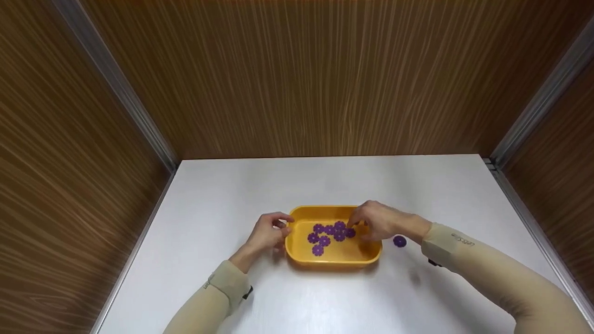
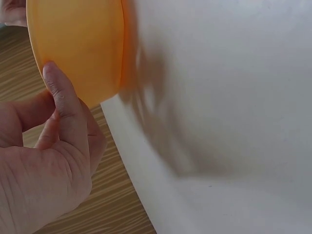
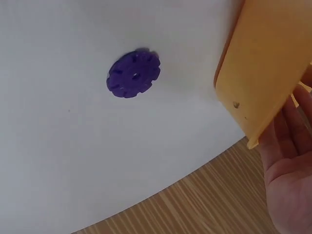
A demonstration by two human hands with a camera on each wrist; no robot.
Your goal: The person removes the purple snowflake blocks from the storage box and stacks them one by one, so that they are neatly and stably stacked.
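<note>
A shallow yellow plastic tray (image 1: pixel 334 263) with rounded corners sits on the white table. Several purple notched discs (image 1: pixel 318 250) lie inside it, mostly grouped around the middle. At the tray's left end my left hand (image 1: pixel 269 230) pinches the rim; the left wrist view shows its fingers (image 2: pixel 63 97) against the tray's outer wall. My right hand (image 1: pixel 378 220) reaches over the right end, fingertips down by the rightmost disc (image 1: pixel 350 233). In the right wrist view the tray wall partly hides this hand's fingers, and I cannot tell whether they hold a disc.
One more purple disc (image 1: pixel 399 241) lies on the table just right of the tray, beneath the right wrist. The white table (image 1: pixel 222 185) is bordered by wood-grain panels (image 1: pixel 325 79) at the back and both sides, with metal strips along the corners.
</note>
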